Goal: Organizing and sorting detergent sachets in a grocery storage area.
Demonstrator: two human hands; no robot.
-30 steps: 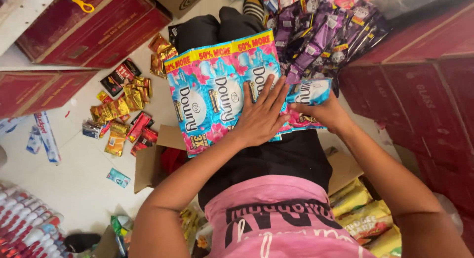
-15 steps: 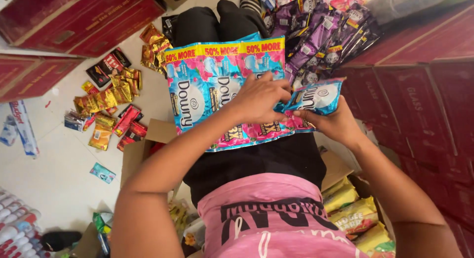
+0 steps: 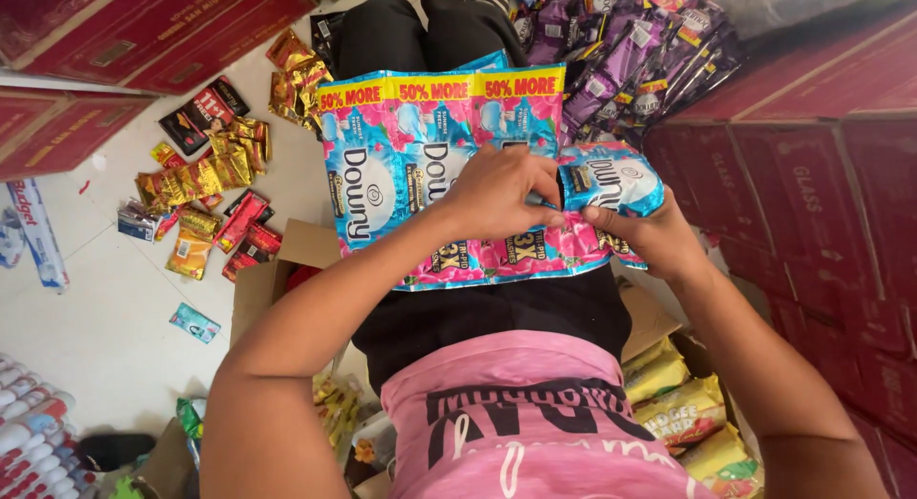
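A joined strip of blue and pink softener sachets lies flat across my lap. My left hand presses down on the strip's right part, fingers pinching its edge. My right hand grips one blue sachet at the strip's right end, lifted and turned away from the rest. The two hands nearly touch at the seam between that sachet and the strip.
A heap of purple sachets lies beyond my knees. Red and gold small packets are scattered on the white floor to the left. Red cartons wall the right side and the upper left. An open cardboard box sits by my left hip, yellow-green packs by my right.
My right hand has lifted the end sachet up and away from the strip. My left hand has shifted to the strip's right edge. The view has swung left.
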